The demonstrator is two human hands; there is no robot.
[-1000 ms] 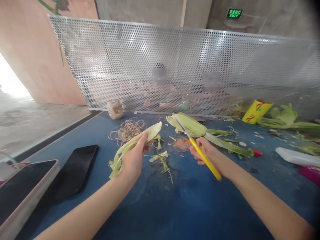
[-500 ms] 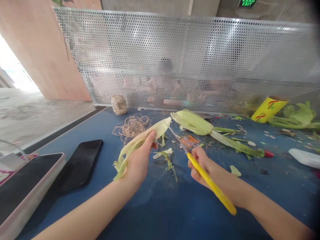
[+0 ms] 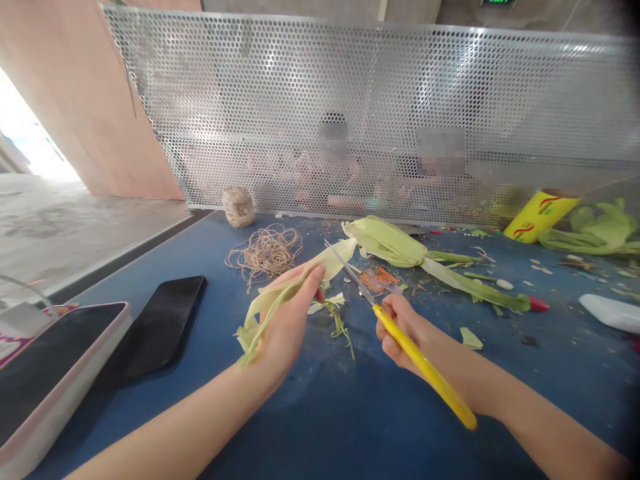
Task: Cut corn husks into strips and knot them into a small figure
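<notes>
My left hand pinches a pale green corn husk strip between thumb and fingers, its loose tail curling back over the wrist. My right hand is closed around yellow-handled scissors. Their metal blades lie across the strip close to its tip, one in front of it; whether they are parted is hard to make out. Just beyond the tip lies a bundle of corn husks. Under the strip, on the blue table, is a small knotted piece of husk.
Tangled twine and a twine roll lie to the left, with a black phone and a pink-cased device nearer. A yellow tube and more husks stand right. A perforated metal screen crosses the back; people sit behind it.
My left hand has moved right and slightly away from me, carrying the husk strip so its tip passes beyond the scissor blades. My right hand is nearly still.
</notes>
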